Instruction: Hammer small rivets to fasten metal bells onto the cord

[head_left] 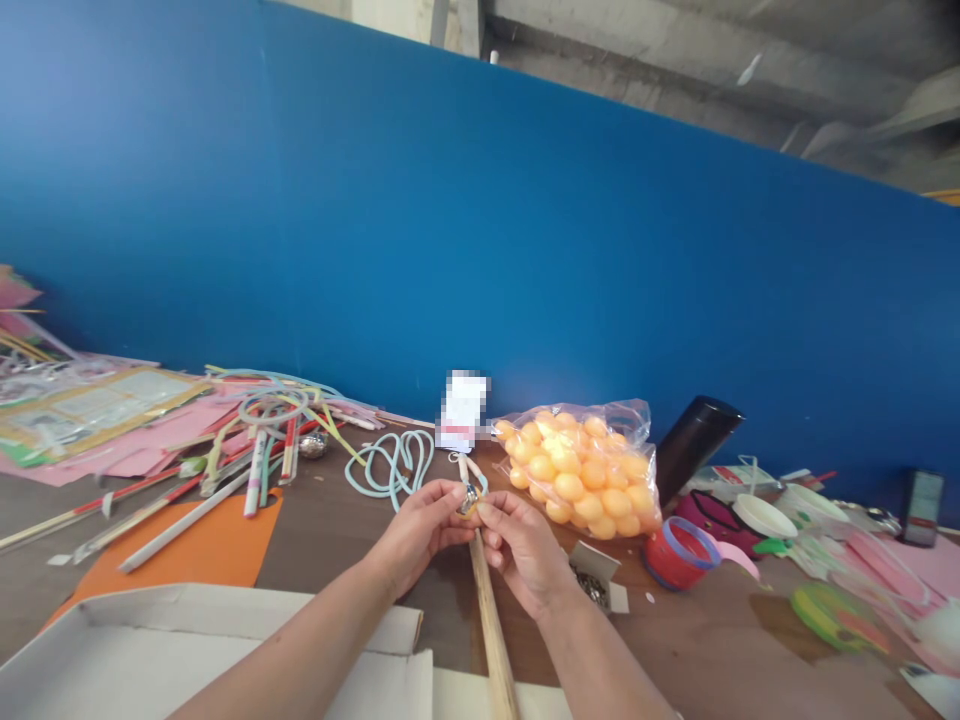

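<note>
My left hand (424, 525) and my right hand (525, 550) meet at the middle of the table, with fingers and thumbs closed in a pinch. Between the fingertips is a small shiny silver piece (469, 498) with a yellowish edge; its exact kind is too small to make out. A pale wooden stick (491, 620) runs from under the fingers toward me, its upper end hidden by them. Just beyond the hands, a short light-blue and cream tube end (474, 472) shows. Coils of light-blue tubing (390, 468) lie to the left.
A clear bag of orange balls (577, 470) lies right of centre, beside a black bottle (697, 440). A small open box (596, 585) and a red cup (679, 553) are nearer. Sticks and papers (172, 430) cover the left. A white tray (172, 610) stands front left.
</note>
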`<act>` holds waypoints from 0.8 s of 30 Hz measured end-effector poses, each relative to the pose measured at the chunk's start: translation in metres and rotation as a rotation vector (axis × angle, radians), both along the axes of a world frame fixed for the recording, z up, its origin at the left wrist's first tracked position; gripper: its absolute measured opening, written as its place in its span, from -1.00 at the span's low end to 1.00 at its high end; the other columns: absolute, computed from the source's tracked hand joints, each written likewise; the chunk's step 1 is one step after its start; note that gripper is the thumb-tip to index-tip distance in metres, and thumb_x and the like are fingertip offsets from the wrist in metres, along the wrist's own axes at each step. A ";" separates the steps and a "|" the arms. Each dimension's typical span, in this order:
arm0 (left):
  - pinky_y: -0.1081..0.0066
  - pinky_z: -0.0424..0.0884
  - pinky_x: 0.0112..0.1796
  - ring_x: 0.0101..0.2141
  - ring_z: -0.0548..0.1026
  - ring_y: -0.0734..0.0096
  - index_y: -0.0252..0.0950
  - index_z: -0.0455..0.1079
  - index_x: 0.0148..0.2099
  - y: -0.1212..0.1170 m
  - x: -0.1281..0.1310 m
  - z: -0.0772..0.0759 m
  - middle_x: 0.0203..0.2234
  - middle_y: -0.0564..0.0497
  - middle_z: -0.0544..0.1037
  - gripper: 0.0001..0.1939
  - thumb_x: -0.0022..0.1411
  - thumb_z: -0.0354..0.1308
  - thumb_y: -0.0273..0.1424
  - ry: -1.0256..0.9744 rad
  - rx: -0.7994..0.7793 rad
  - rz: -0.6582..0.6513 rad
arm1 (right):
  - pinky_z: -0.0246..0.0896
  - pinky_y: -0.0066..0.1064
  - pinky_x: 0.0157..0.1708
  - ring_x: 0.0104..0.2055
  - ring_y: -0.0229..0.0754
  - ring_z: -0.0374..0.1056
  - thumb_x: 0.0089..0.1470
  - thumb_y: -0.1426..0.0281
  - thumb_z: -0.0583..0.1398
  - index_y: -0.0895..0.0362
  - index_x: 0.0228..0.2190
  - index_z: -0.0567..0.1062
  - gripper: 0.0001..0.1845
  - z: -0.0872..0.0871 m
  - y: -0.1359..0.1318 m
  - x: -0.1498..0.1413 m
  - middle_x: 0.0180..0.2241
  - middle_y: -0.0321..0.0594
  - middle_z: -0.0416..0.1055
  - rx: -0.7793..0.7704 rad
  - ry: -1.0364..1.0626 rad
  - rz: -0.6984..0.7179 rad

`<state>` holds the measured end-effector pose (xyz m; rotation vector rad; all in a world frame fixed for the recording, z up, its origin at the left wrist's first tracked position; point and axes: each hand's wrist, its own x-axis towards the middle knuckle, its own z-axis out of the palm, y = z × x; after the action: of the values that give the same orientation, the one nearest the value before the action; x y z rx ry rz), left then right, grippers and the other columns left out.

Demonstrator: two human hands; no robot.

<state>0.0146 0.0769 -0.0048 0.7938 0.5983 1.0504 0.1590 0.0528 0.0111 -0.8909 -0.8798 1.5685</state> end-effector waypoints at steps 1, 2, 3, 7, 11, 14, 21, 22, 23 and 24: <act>0.47 0.44 -0.37 -0.44 0.50 0.48 -0.35 0.34 -0.31 0.000 0.000 0.000 -0.48 -0.02 0.49 -0.79 0.07 0.19 -0.30 0.001 -0.002 0.003 | -0.03 -0.66 -0.71 -0.66 -0.49 0.06 -0.12 0.38 0.31 0.20 -0.47 0.42 -0.81 0.000 0.000 0.000 -0.58 -0.33 0.37 0.002 -0.006 -0.003; 0.47 0.44 -0.38 -0.45 0.50 0.48 -0.35 0.34 -0.31 0.000 0.000 0.000 -0.48 -0.02 0.49 -0.79 0.07 0.20 -0.30 0.002 -0.003 0.007 | -0.02 -0.66 -0.71 -0.67 -0.49 0.06 -0.13 0.37 0.32 0.20 -0.47 0.41 -0.80 0.000 0.000 0.000 -0.58 -0.33 0.37 0.003 -0.012 -0.006; 0.47 0.43 -0.38 -0.45 0.49 0.48 -0.35 0.34 -0.32 0.000 0.000 0.000 -0.49 -0.02 0.49 -0.79 0.06 0.20 -0.30 0.002 -0.001 0.010 | -0.01 -0.66 -0.71 -0.68 -0.48 0.07 -0.13 0.36 0.32 0.19 -0.47 0.41 -0.79 -0.001 0.000 0.000 -0.59 -0.34 0.37 0.004 -0.019 -0.009; 0.46 0.42 -0.37 -0.45 0.49 0.48 -0.36 0.35 -0.32 -0.003 0.000 0.004 -0.48 -0.02 0.49 -0.78 0.05 0.21 -0.30 0.007 0.019 0.020 | 0.06 -0.64 -0.71 -0.72 -0.47 0.09 -0.14 0.33 0.32 0.17 -0.46 0.38 -0.75 -0.002 0.000 -0.001 -0.70 -0.44 0.28 0.007 -0.054 -0.024; 0.45 0.41 -0.37 -0.45 0.48 0.47 -0.37 0.37 -0.31 -0.005 0.000 0.008 -0.48 -0.03 0.50 -0.76 0.04 0.22 -0.28 0.027 0.037 0.017 | 0.16 -0.60 -0.69 -0.71 -0.45 0.14 -0.15 0.32 0.32 0.15 -0.42 0.35 -0.72 -0.002 0.000 -0.001 -0.66 -0.45 0.30 0.022 -0.094 -0.039; 0.45 0.40 -0.36 -0.46 0.47 0.49 -0.37 0.36 -0.30 -0.006 0.000 0.009 -0.48 -0.02 0.50 -0.77 0.06 0.20 -0.29 0.046 0.052 0.008 | 0.19 -0.59 -0.69 -0.69 -0.44 0.16 -0.11 0.34 0.29 0.15 -0.40 0.34 -0.74 0.000 -0.001 -0.001 -0.61 -0.41 0.34 0.042 -0.130 -0.042; 0.45 0.39 -0.37 -0.47 0.47 0.49 -0.37 0.36 -0.29 -0.006 0.001 0.007 -0.48 -0.03 0.50 -0.76 0.06 0.20 -0.30 0.059 0.078 0.010 | 0.15 -0.60 -0.73 -0.69 -0.43 0.14 -0.08 0.35 0.26 0.15 -0.40 0.32 -0.77 0.003 -0.003 -0.001 -0.60 -0.38 0.36 0.086 -0.224 -0.047; 0.45 0.39 -0.37 -0.47 0.47 0.49 -0.37 0.36 -0.29 -0.006 0.001 0.007 -0.48 -0.02 0.50 -0.76 0.06 0.20 -0.30 0.052 0.074 0.013 | 0.15 -0.60 -0.72 -0.69 -0.44 0.13 -0.08 0.34 0.26 0.15 -0.40 0.31 -0.77 0.003 -0.003 -0.001 -0.60 -0.39 0.35 0.093 -0.235 -0.049; 0.45 0.40 -0.37 -0.46 0.47 0.49 -0.37 0.36 -0.29 -0.007 0.001 0.007 -0.47 -0.02 0.50 -0.77 0.06 0.20 -0.30 0.043 0.068 0.017 | 0.15 -0.60 -0.71 -0.69 -0.44 0.13 -0.08 0.33 0.26 0.15 -0.40 0.31 -0.76 0.002 -0.003 -0.001 -0.61 -0.40 0.34 0.100 -0.246 -0.053; 0.45 0.40 -0.37 -0.45 0.48 0.48 -0.37 0.36 -0.28 -0.007 0.002 0.007 -0.46 -0.02 0.50 -0.77 0.06 0.20 -0.31 0.032 0.060 0.021 | 0.15 -0.60 -0.70 -0.68 -0.43 0.14 -0.07 0.32 0.26 0.15 -0.40 0.31 -0.76 0.002 -0.002 -0.001 -0.61 -0.41 0.32 0.107 -0.259 -0.059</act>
<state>0.0161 0.0702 0.0020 0.8601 0.6053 1.0804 0.1575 0.0504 0.0126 -1.0486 -1.0998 1.3613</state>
